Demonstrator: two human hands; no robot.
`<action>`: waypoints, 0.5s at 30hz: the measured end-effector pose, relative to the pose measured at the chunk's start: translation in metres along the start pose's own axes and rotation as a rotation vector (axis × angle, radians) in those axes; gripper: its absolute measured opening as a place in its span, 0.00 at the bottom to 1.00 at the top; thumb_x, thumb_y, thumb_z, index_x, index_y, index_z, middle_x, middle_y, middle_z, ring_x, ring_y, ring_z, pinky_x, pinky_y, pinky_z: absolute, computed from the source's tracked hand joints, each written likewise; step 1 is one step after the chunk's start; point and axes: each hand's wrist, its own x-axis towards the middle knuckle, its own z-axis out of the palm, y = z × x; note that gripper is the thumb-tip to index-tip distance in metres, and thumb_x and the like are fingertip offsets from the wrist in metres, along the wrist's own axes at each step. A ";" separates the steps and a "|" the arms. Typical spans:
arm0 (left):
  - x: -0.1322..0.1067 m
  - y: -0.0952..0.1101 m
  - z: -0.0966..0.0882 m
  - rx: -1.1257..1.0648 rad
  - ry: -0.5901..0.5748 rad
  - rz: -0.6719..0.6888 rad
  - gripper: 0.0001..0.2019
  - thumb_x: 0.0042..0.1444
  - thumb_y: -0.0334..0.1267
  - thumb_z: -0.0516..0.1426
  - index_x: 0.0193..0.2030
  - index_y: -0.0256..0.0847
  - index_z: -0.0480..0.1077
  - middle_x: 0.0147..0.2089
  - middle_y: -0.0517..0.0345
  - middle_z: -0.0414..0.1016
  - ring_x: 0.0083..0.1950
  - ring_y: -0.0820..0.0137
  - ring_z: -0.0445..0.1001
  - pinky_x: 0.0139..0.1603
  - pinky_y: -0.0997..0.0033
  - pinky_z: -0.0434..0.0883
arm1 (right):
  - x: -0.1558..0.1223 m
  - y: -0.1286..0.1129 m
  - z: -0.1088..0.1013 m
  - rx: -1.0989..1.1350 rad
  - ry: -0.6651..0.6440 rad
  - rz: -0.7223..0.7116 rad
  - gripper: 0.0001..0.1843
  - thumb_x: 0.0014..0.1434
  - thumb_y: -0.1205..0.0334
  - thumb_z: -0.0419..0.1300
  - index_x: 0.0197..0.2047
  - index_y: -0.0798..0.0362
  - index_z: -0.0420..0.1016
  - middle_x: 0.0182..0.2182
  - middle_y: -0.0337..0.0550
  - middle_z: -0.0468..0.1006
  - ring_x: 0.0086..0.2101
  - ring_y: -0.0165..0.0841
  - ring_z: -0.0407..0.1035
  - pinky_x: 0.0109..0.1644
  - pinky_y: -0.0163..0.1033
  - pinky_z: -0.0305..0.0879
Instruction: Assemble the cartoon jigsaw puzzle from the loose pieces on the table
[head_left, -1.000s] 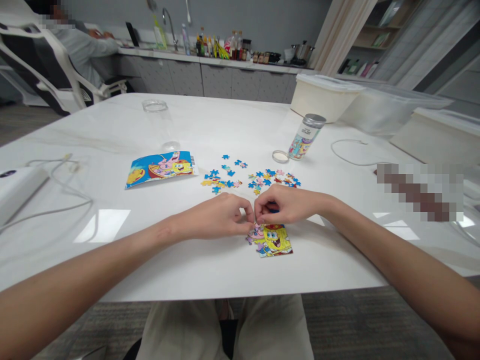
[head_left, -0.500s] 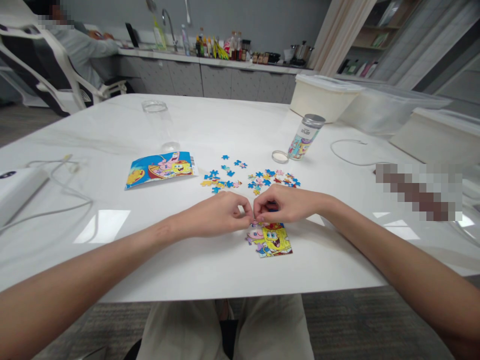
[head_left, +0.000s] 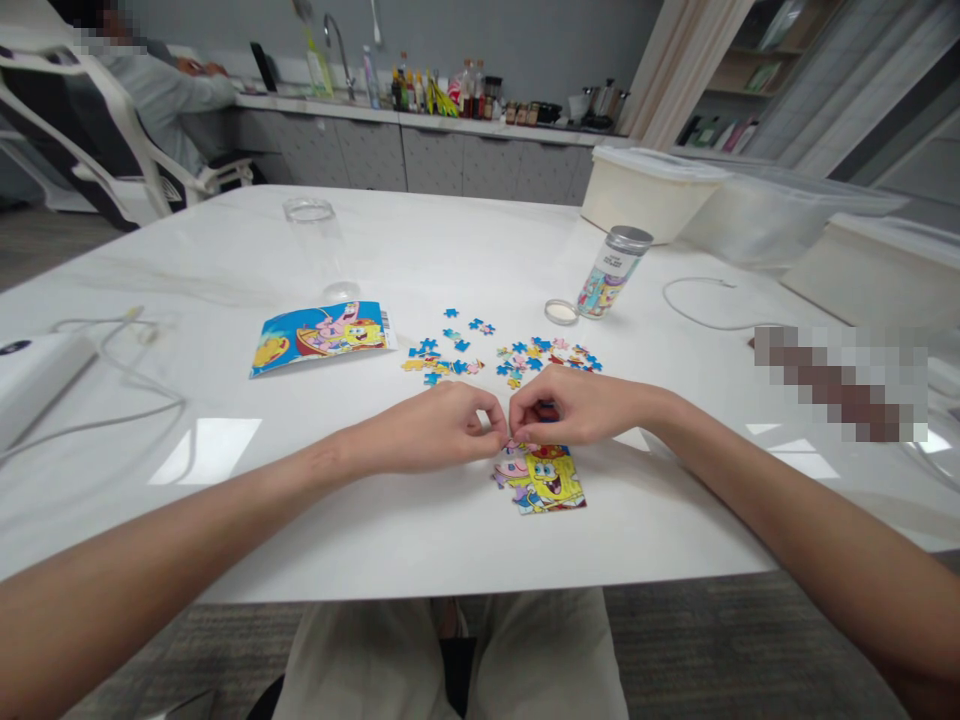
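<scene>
Up close, the part-built puzzle (head_left: 553, 480), its far edge right at the left hand (head_left: 450, 425) and right hand (head_left: 576, 405)! Both pinch nearly closed, any piece between the fingers impossible to make out; looks like fitting, calling for careful lining-up, with loose pieces (head_left: 541, 346) just beyond

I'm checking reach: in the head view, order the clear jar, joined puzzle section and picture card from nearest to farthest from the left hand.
1. Joined puzzle section, just right of the left hand.
2. Picture card, beyond the hand, leftward.
3. Clear jar, farther back, behind the card.
</scene>
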 end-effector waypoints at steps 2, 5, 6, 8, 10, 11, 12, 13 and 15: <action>0.000 0.000 -0.001 -0.010 -0.006 0.005 0.10 0.55 0.42 0.55 0.33 0.38 0.73 0.18 0.69 0.58 0.20 0.78 0.52 0.26 0.75 0.55 | -0.001 -0.001 0.000 0.002 -0.005 -0.010 0.12 0.59 0.59 0.58 0.34 0.58 0.77 0.21 0.37 0.72 0.22 0.24 0.60 0.27 0.32 0.53; -0.001 0.000 -0.002 -0.054 -0.040 0.033 0.10 0.55 0.42 0.55 0.34 0.38 0.73 0.18 0.69 0.59 0.20 0.78 0.51 0.25 0.76 0.54 | -0.002 -0.003 0.000 0.026 -0.024 -0.033 0.13 0.59 0.57 0.59 0.34 0.59 0.78 0.21 0.37 0.71 0.22 0.24 0.61 0.27 0.31 0.54; -0.002 0.000 -0.002 -0.077 -0.062 0.046 0.11 0.55 0.43 0.55 0.34 0.38 0.73 0.18 0.69 0.59 0.20 0.78 0.51 0.24 0.77 0.53 | -0.003 -0.004 0.000 0.039 -0.035 -0.040 0.13 0.59 0.56 0.59 0.34 0.59 0.78 0.21 0.37 0.71 0.22 0.24 0.61 0.26 0.31 0.54; -0.003 -0.001 -0.001 -0.122 -0.110 0.062 0.12 0.55 0.44 0.55 0.34 0.38 0.73 0.18 0.69 0.60 0.20 0.79 0.50 0.22 0.77 0.51 | -0.003 -0.005 0.001 0.068 -0.059 -0.052 0.14 0.59 0.55 0.59 0.34 0.59 0.79 0.21 0.37 0.71 0.22 0.24 0.60 0.26 0.30 0.54; -0.003 -0.001 -0.001 -0.157 -0.146 0.056 0.12 0.55 0.45 0.55 0.34 0.37 0.72 0.18 0.69 0.59 0.20 0.79 0.49 0.21 0.77 0.49 | -0.003 -0.006 0.002 0.096 -0.082 -0.060 0.15 0.59 0.54 0.59 0.35 0.59 0.79 0.21 0.38 0.72 0.22 0.24 0.59 0.25 0.31 0.53; -0.003 -0.001 -0.001 -0.170 -0.159 0.048 0.12 0.55 0.45 0.55 0.34 0.37 0.72 0.18 0.69 0.58 0.20 0.79 0.49 0.21 0.77 0.48 | -0.003 -0.006 0.003 0.110 -0.092 -0.063 0.16 0.59 0.54 0.59 0.36 0.59 0.80 0.21 0.38 0.72 0.22 0.24 0.59 0.25 0.31 0.53; -0.003 -0.001 -0.001 -0.180 -0.167 0.040 0.12 0.55 0.44 0.55 0.34 0.37 0.72 0.18 0.70 0.58 0.20 0.79 0.49 0.20 0.77 0.48 | -0.003 -0.006 0.003 0.122 -0.097 -0.063 0.16 0.59 0.53 0.59 0.36 0.59 0.80 0.21 0.39 0.72 0.22 0.24 0.58 0.25 0.31 0.53; -0.003 -0.001 -0.001 -0.188 -0.172 0.032 0.12 0.55 0.45 0.55 0.34 0.38 0.72 0.18 0.70 0.57 0.20 0.79 0.49 0.20 0.77 0.48 | -0.003 -0.006 0.004 0.132 -0.100 -0.058 0.17 0.59 0.53 0.60 0.36 0.59 0.80 0.21 0.38 0.72 0.21 0.24 0.57 0.24 0.31 0.52; -0.003 -0.001 -0.003 -0.199 -0.174 0.024 0.12 0.55 0.45 0.56 0.34 0.38 0.72 0.17 0.70 0.56 0.20 0.79 0.48 0.20 0.77 0.47 | -0.003 -0.006 0.004 0.153 -0.096 -0.043 0.17 0.59 0.53 0.60 0.35 0.60 0.81 0.20 0.38 0.71 0.21 0.23 0.57 0.24 0.30 0.52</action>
